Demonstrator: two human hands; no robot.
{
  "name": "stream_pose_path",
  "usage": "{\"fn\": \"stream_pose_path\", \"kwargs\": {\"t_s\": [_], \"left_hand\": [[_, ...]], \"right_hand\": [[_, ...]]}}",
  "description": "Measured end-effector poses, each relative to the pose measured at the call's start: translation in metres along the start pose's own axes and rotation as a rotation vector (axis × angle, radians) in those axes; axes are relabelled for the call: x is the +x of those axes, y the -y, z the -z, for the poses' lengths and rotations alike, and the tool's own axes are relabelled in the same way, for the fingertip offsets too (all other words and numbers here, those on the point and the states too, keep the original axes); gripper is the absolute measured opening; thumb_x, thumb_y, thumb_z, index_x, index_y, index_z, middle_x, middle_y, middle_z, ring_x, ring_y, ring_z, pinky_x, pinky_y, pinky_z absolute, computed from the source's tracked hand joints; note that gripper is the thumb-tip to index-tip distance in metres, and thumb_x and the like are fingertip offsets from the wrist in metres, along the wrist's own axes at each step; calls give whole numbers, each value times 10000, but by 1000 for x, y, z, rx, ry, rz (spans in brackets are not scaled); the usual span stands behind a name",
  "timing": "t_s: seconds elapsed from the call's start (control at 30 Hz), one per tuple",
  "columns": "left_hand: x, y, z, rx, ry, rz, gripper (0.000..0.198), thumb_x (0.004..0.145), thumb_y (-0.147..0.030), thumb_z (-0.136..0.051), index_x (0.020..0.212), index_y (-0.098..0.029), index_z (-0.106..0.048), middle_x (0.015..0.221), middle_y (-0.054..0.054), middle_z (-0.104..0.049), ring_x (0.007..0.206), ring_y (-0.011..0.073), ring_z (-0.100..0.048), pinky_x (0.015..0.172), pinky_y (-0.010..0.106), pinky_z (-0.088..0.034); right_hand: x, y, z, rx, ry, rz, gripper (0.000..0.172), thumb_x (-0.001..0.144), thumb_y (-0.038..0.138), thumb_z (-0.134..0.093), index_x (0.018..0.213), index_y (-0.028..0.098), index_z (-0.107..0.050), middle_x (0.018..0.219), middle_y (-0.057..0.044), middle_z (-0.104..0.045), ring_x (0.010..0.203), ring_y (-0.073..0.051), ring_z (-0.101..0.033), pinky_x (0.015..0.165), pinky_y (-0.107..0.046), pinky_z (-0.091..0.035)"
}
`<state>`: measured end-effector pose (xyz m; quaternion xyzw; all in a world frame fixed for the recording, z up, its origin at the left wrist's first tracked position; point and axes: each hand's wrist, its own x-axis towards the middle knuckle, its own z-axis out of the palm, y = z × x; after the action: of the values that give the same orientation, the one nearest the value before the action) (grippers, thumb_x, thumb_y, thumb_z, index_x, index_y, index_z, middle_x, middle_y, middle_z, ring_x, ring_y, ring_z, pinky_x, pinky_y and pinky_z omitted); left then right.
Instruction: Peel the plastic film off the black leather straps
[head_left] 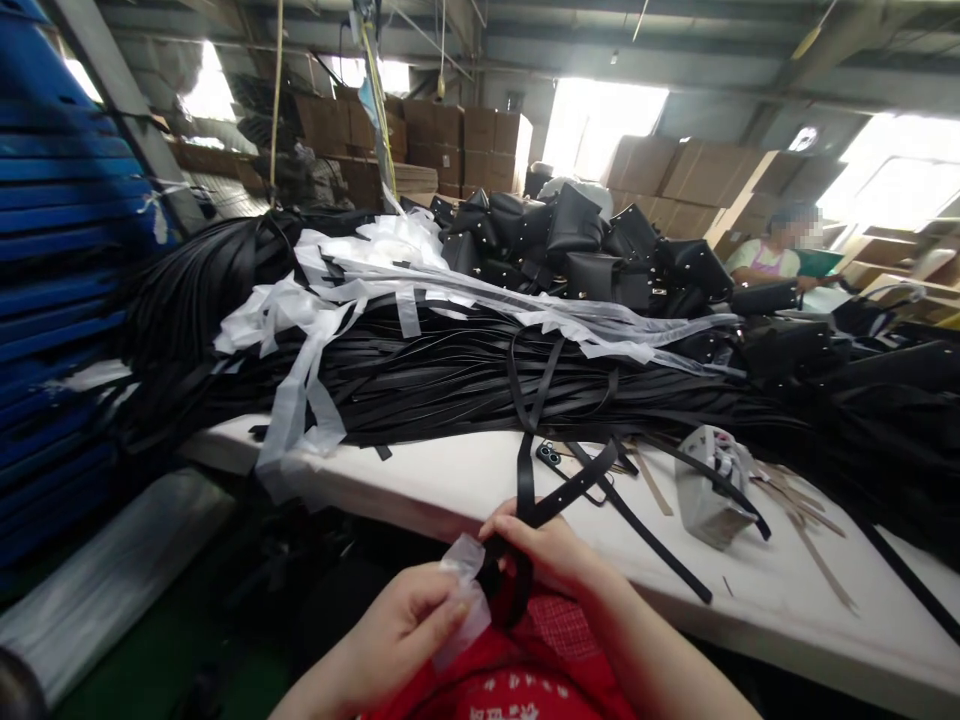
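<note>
My left hand (pixel 401 625) is closed on a strip of clear white wrapping film (pixel 466 590) near my lap. My right hand (pixel 544 548) is closed on a black leather strap (pixel 559 495) with punched holes, just beyond the film. The strap runs up from my fingers over the white table (pixel 465 480) toward a big heap of black straps (pixel 450 370). Loose white wrapping strips (pixel 322 320) lie draped over that heap.
Black handbags (pixel 577 245) are piled behind the straps. A small grey tape dispenser (pixel 709 485) and a phone (pixel 551 455) sit on the table. Blue stacked pallets (pixel 60 250) stand at left, cardboard boxes (pixel 450 140) behind. Another person (pixel 772 255) sits far right.
</note>
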<state>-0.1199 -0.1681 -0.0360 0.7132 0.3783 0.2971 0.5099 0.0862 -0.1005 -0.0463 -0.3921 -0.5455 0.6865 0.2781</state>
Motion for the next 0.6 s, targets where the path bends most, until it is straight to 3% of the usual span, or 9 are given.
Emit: {"fn": "stream_pose_path", "kwargs": {"t_s": [0.13, 0.2, 0.3, 0.37, 0.5, 0.6], "left_hand": [[0, 4, 2, 0, -84, -12, 462, 990, -455, -393, 663, -163, -541, 688, 21, -538, 677, 152, -474, 669, 261, -366], [0, 8, 5, 19, -150, -23, 443, 991, -432, -410, 679, -161, -567, 699, 21, -553, 684, 149, -489, 669, 256, -372], [-1, 18, 10, 56, -237, -21, 418, 983, -413, -448, 695, -155, -608, 719, 28, -581, 680, 146, -508, 665, 253, -385], [-1, 25, 13, 68, -263, -5, 412, 973, -414, -476, 694, -153, -629, 712, 30, -596, 668, 146, -516, 653, 253, -390], [0, 29, 13, 60, -267, 2, 387, 970, -403, -497, 729, -149, -661, 734, 40, -638, 682, 147, -548, 658, 247, -408], [0, 23, 10, 14, -165, -55, 389, 982, -392, -473, 753, -146, -669, 749, 48, -663, 699, 148, -570, 688, 246, -425]], "right_hand": [[1, 3, -7, -67, 117, -7, 427, 760, 548, -700, 960, 171, -694, 603, 9, -630, 472, -111, -528, 457, -224, -422], [-1, 7, -7, -66, 29, 19, 380, 782, 516, -694, 948, 175, -690, 652, -6, -659, 506, -115, -545, 488, -231, -438], [-6, 17, 2, -52, -207, 128, 308, 786, 476, -710, 831, 175, -660, 648, -8, -651, 559, -127, -568, 540, -240, -455], [-9, 26, 8, -93, -249, 183, 296, 785, 460, -719, 773, 177, -634, 594, 6, -614, 548, -129, -554, 529, -240, -443], [-10, 38, 8, -210, -167, 192, 253, 796, 407, -716, 735, 175, -635, 583, 17, -585, 554, -125, -528, 543, -246, -437], [-7, 40, 1, -226, -190, 204, 199, 763, 343, -747, 718, 179, -643, 651, 12, -604, 625, -132, -545, 615, -256, -461]]}}
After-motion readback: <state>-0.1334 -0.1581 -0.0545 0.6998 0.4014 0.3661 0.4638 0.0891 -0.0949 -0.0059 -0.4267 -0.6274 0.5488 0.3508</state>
